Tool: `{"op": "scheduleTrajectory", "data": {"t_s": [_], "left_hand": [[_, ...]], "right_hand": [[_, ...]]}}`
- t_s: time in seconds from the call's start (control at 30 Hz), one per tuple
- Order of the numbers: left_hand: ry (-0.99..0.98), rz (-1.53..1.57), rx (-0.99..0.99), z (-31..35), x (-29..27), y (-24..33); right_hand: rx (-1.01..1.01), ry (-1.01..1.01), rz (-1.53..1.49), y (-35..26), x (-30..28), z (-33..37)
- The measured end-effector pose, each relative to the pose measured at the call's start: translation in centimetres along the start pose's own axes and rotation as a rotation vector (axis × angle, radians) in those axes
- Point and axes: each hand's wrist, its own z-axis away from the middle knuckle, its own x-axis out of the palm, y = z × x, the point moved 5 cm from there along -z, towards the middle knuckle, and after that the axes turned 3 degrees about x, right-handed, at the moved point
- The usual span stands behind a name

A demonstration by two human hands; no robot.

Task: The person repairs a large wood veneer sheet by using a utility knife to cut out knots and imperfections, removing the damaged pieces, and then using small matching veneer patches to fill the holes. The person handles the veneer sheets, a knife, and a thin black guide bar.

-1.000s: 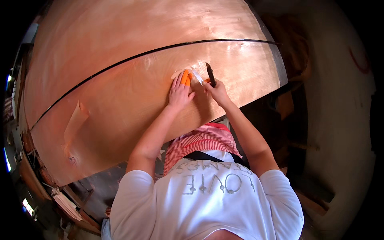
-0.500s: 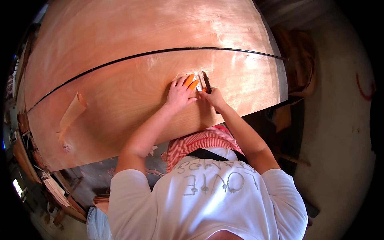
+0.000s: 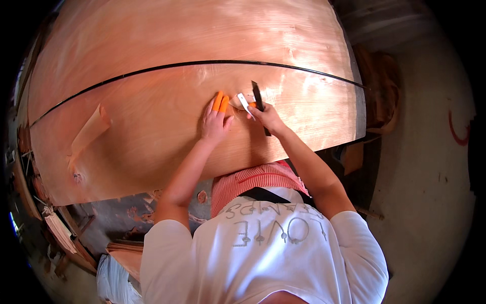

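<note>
A broad reddish-tan wood veneer sheet (image 3: 152,137) lies before me. My left hand (image 3: 216,124) rests on it with fingers stretched out, orange covers on two fingertips. Just right of those fingertips is a small pale piece of veneer (image 3: 236,103). My right hand (image 3: 268,119) is closed around a dark, flat, knife-like tool (image 3: 257,93), its slanted tip pointing away from me. The same hand also holds a narrow white strip (image 3: 244,104), whose kind I cannot make out. An orange cover shows on a right finger too.
A long thin black strip (image 3: 202,63) crosses the sheet from left to right beyond my hands. At the left lies a curled veneer offcut (image 3: 91,129). Wood scraps (image 3: 61,230) and a pale plastic bag (image 3: 115,281) are at the lower left. Brown sheets (image 3: 377,91) hang at the right.
My left hand has moved left, away from the right hand, uncovering the small veneer piece. The white strip, earlier down between both hands, is now lifted in my right hand.
</note>
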Motion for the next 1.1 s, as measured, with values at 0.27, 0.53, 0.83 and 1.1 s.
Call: {"op": "scheduleTrajectory", "data": {"t_s": [0.27,0.53,0.83,1.1], "left_hand": [[-0.243,-0.124,0.165,-1.0,0.6,0.4],[-0.322,-0.145,0.197,-0.6,-0.2,0.9],[-0.186,0.67,0.633,1.1,-6.9,17.3],[-0.067,1.321,0.986,0.0,-15.3,36.3]], "right_hand": [[0.047,0.164,0.032,2.5,2.1,-4.0],[0.209,0.147,0.042,4.6,-0.5,1.6],[0.02,0.148,-0.143,5.7,-4.1,6.1],[0.373,-0.835,-0.339,-2.7,17.9,11.8]]}}
